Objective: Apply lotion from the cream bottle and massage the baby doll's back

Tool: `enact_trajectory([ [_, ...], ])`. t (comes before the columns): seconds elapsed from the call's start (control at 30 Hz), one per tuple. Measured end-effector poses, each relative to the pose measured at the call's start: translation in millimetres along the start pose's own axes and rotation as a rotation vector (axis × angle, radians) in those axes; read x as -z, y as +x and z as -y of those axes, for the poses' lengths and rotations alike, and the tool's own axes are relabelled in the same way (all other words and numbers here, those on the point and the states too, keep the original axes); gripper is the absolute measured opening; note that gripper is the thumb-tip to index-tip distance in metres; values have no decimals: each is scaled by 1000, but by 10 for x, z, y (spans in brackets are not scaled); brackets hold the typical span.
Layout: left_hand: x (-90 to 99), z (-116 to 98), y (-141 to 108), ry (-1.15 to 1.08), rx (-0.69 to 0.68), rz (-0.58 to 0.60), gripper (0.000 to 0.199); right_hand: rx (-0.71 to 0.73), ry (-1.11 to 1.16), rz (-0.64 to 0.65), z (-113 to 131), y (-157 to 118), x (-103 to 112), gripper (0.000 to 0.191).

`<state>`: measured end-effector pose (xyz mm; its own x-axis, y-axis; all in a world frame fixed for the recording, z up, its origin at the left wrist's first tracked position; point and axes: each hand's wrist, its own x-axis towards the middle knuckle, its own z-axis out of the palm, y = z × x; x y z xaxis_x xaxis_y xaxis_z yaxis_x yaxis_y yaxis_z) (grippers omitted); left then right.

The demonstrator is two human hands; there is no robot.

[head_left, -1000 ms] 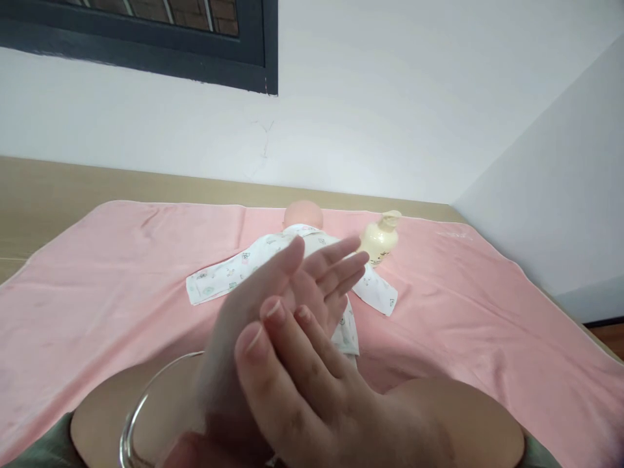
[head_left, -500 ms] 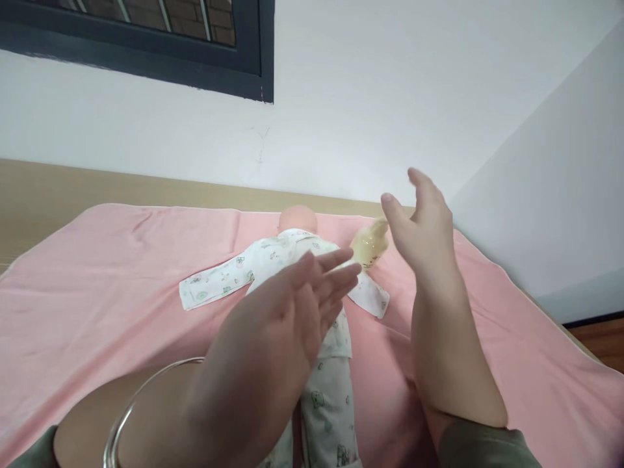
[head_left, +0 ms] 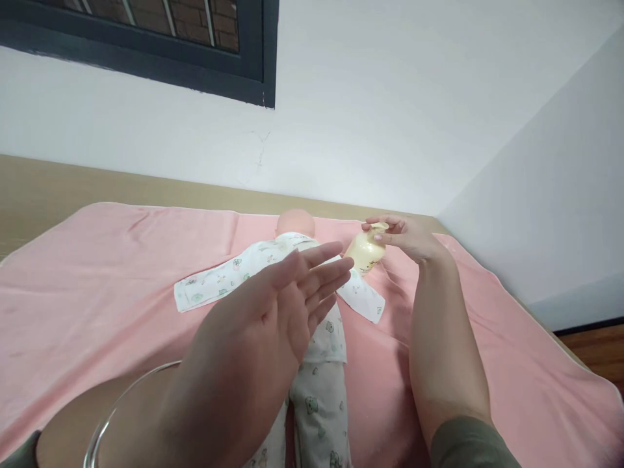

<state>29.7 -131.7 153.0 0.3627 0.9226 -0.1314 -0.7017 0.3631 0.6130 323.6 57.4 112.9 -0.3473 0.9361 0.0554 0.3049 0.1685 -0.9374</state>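
A baby doll (head_left: 295, 223) in a white printed top and trousers (head_left: 319, 409) lies on the pink blanket (head_left: 121, 260), its sleeves spread to either side. My left hand (head_left: 277, 318) is held above the doll's body with palm turned up and fingers stretched out; nothing rests in it, and it hides much of the doll's middle. Beside the doll's right-hand sleeve (head_left: 363, 299) stands a cream-yellow pump bottle (head_left: 364, 252). My right hand (head_left: 407, 239) has its fingers and thumb around the bottle's top.
The blanket covers a light wooden surface (head_left: 73, 179) that runs up to a white wall (head_left: 365, 117). A dark-framed window (head_left: 219, 75) is at the upper left. Another wall (head_left: 575, 227) closes off the right side.
My right hand has come down and left onto the top of the pump bottle, its fingers closing there. My left hand stays palm up over the doll, shifted slightly left.
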Motion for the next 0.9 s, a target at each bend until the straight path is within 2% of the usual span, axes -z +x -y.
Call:
enact_trajectory([
  [0.17,-29,15,7,-3,7,-13,46,23,-79,-24,-2,-33,43,49],
  [0.33,-24,36,22,-18,19,13,44,30,-57,-49,-26,-37,31,44],
  [0.7,-19,39,33,-25,18,-36,39,3,-13,75,-104,-10,47,46],
  [0.9,-14,43,50,-14,42,-25,37,-4,-35,119,-192,18,92,52],
])
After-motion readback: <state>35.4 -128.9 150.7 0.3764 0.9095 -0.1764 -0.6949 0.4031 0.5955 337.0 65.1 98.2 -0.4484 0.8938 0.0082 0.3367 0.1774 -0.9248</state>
